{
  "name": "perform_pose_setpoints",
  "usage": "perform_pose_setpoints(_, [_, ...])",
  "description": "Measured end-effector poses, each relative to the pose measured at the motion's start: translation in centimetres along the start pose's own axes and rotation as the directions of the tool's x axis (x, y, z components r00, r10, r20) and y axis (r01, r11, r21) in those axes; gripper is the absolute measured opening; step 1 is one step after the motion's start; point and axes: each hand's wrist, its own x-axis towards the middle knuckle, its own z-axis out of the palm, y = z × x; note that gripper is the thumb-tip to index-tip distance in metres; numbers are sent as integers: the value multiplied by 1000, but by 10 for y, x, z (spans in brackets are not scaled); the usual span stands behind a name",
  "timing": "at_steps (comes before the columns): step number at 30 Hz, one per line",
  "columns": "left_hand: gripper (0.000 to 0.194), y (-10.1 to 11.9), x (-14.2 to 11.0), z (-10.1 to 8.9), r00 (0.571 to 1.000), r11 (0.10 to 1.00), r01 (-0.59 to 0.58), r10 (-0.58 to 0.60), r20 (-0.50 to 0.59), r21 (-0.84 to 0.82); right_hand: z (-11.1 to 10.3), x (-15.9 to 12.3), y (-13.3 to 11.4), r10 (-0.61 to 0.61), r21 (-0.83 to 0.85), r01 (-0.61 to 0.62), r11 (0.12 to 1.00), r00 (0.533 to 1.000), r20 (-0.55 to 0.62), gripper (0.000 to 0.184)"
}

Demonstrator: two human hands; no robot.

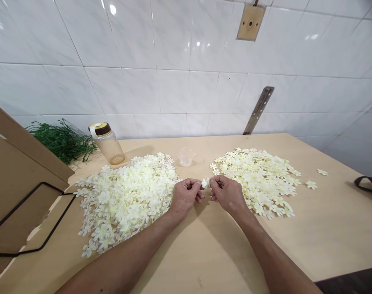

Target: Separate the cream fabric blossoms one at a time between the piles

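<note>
Between my two hands, over the middle of the table, is a small cream artificial flower (205, 183). My left hand (187, 195) pinches its left side between thumb and forefinger. From the other side my right hand (226, 192) closes thumb and finger at the flower's right edge. A large heap of white-cream artificial flowers (133, 196) lies left of my left hand. To the right of my right hand spreads a second, flatter heap of cream flowers (262, 175). Just behind my hands stands a small clear plastic cup (186, 157).
A clear bottle (109, 145) with a brown and yellow lid leans near green artificial stems (62, 139) at the back left. A cardboard box (21, 175) and a black wire frame (51, 232) occupy the left edge. A black strap (369, 183) lies far right. Behind is a tiled wall (173, 90).
</note>
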Motion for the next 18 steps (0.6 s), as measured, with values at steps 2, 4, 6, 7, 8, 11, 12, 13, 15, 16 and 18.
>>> perform_pose_setpoints(2, [22,1,0,1,1000,1000,8,-8,-14,3,-3,2,3,3,36,-3,999,1000,-2,23])
perform_pose_setpoints(4, [22,2,0,1,1000,1000,8,-8,-26,-7,-8,4,3,6,138,-9,990,1000,23,29])
perform_pose_setpoints(6, [22,2,0,1,1000,1000,7,-7,-26,-17,-12,5,1,12,318,-43,947,995,100,34])
perform_pose_setpoints(7, [21,2,0,1,1000,1000,7,-7,-23,-18,-14,4,-1,12,412,-76,908,988,154,36])
perform_pose_setpoints(8, [21,2,0,1,1000,1000,8,-9,-21,-15,-16,4,-3,9,492,-112,864,978,207,37])
perform_pose_setpoints(11, [21,1,0,0,1000,1000,7,-7,-7,-1,-21,1,-9,-12,618,-198,761,948,319,38])
perform_pose_setpoints(12, [22,1,0,0,1000,1000,3,-3,1,3,-22,0,-10,-18,639,-213,739,942,335,37])
perform_pose_setpoints(13, [22,0,0,0,1000,1000,-2,2,9,8,-22,0,-10,-24,654,-225,722,937,349,36])
perform_pose_setpoints(15, [22,-2,2,0,1000,1000,-14,13,20,15,-23,0,-10,-29,668,-242,704,930,367,35])
perform_pose_setpoints(16, [22,-4,3,0,1000,1000,-18,17,23,19,-23,1,-10,-29,667,-244,704,929,369,35])
perform_pose_setpoints(18, [22,-7,3,0,999,999,-22,21,27,31,-19,1,-13,-27,653,-218,726,939,343,34])
